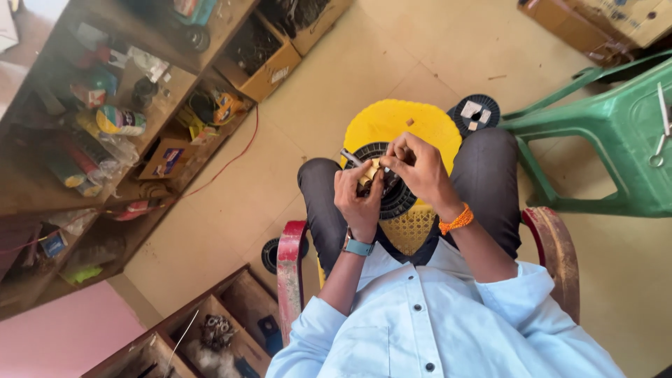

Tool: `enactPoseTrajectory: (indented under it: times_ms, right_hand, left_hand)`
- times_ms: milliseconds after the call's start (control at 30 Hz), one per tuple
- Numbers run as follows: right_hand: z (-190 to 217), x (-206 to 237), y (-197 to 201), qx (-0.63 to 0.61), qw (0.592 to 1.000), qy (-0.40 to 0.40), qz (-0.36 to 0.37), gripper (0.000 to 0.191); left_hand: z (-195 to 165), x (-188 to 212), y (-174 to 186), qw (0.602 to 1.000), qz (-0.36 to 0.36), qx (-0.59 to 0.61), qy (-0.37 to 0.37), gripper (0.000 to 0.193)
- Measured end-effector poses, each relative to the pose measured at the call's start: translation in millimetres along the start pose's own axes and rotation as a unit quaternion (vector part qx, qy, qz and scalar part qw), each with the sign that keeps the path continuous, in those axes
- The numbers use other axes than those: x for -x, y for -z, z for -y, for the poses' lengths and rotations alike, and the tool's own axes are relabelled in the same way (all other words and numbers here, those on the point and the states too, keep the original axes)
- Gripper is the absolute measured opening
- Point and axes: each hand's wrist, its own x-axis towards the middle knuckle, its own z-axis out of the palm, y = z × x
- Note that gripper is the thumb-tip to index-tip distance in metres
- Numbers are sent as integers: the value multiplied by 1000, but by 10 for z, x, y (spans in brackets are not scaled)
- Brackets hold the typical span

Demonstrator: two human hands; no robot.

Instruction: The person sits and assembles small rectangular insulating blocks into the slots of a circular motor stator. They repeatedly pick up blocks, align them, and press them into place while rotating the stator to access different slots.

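Nearest, the left hand (pixel 358 199) and right hand (pixel 414 168) meet over the lap, fingers pinched together on a small tan piece (pixel 369 173) above a black spool (pixel 389 187) that rests on a yellow stool (pixel 400 126) between the knees. Beyond, a second black spool (pixel 476 112) with white labels lies on the floor beside a green plastic chair (pixel 616 133); farther left, an open cardboard box (pixel 260 59) holds dark parts, and wooden shelves (pixel 105 133) carry colourful packets and a small blue-labelled carton (pixel 165 161)

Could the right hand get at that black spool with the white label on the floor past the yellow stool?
Probably yes: the black spool lies on open floor beyond the knee, nothing blocking it, but the right hand is busy pinching a small part.
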Motion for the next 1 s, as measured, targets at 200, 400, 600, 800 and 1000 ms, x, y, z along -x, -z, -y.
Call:
enactPoseTrajectory:
  times_ms: [200,400,600,800,1000]
  right_hand:
    - [-57,363,103,-56,991,95,-74,24]
    - [-69,554,-6,235,952,197,-26,29]
    - [-177,538,50,257,946,196,27,13]
    - [-165,510,428,150,982,84,82,10]
    - [198,370,341,169,983,46,60,12]
  left_hand:
    - [69,215,132,972,27,196,128,67]
    - [15,287,169,969,54,176,165,84]
    - [-3,265,24,975,13,121,184,75]
    - [158,339,-28,988,-9,113,103,68]
    - [261,397,-45,982,-14,154,112,64]
